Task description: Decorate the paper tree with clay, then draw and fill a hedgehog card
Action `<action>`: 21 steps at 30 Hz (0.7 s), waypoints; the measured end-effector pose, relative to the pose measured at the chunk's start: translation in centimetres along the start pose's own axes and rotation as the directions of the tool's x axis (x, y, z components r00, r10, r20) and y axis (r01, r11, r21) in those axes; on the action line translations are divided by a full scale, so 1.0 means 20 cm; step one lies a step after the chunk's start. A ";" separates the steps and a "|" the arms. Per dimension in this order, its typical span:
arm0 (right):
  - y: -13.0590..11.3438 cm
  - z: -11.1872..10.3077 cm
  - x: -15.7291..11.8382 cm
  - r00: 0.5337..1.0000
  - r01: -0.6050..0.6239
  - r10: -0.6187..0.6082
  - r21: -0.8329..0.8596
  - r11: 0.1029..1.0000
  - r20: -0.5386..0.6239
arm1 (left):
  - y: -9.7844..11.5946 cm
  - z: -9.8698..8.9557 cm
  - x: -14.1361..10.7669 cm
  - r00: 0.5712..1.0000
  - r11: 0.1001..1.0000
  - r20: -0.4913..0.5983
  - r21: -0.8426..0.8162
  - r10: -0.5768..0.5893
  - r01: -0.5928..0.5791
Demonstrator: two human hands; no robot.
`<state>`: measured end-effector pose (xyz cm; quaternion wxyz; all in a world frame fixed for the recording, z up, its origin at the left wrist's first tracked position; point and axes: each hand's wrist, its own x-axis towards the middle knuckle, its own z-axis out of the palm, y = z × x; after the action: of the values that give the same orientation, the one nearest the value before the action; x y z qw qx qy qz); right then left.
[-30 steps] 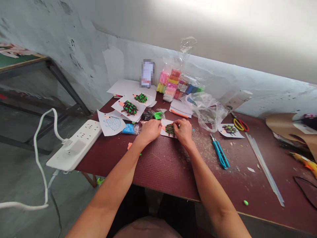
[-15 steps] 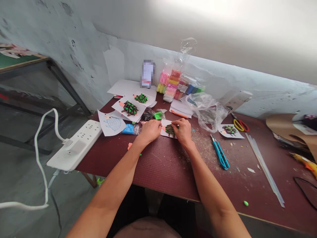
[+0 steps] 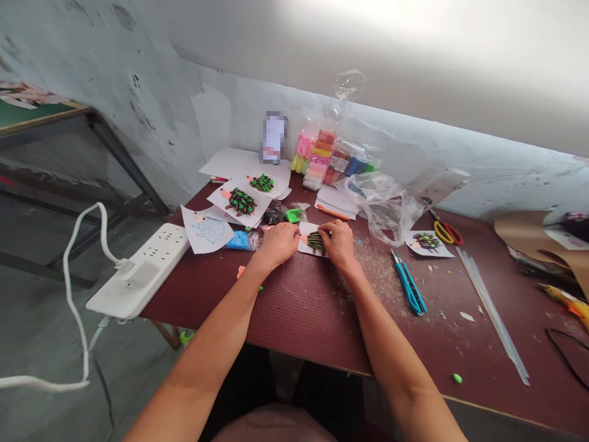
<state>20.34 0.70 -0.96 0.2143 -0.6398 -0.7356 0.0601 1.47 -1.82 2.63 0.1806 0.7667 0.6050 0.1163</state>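
Note:
A small white card (image 3: 304,247) lies flat on the table between my hands. On it is a hedgehog figure (image 3: 315,240) with a pink face and dark green, striped spines. My left hand (image 3: 280,242) is closed at the card's left edge, its fingertips touching the paper near the pink face. My right hand (image 3: 339,244) pinches with thumb and fingers over the right end of the spines; whatever is in the pinch is hidden. Just behind my left hand lie a lump of bright green clay (image 3: 293,215) and a blue clay packet (image 3: 238,240).
Finished-looking hedgehog cards (image 3: 239,202) and a blue drawing (image 3: 209,230) lie left, near a white power strip (image 3: 138,270). Packs of coloured clay (image 3: 322,156) and a phone (image 3: 274,138) stand by the wall. Rightward are a teal utility knife (image 3: 408,282), scissors (image 3: 446,232) and glue sticks (image 3: 492,316).
My right hand has shifted very slightly to the left over the spines. My left hand and the card stay in place.

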 end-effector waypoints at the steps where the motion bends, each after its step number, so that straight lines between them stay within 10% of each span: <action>1: 0.00 0.00 0.00 1.000 0.005 -0.005 0.004 1.000 0.000 | 0.00 0.00 0.00 1.000 1.000 0.001 0.000 -0.001 0.001; 21: 0.01 -0.02 -0.01 1.000 -0.022 0.022 0.008 1.000 -0.001 | 0.01 -0.01 0.00 0.999 1.000 -0.047 0.003 -0.008 0.009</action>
<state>20.67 0.46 -0.66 0.2164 -0.6471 -0.7281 0.0652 1.53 -1.85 2.96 0.1657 0.7614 0.6125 0.1326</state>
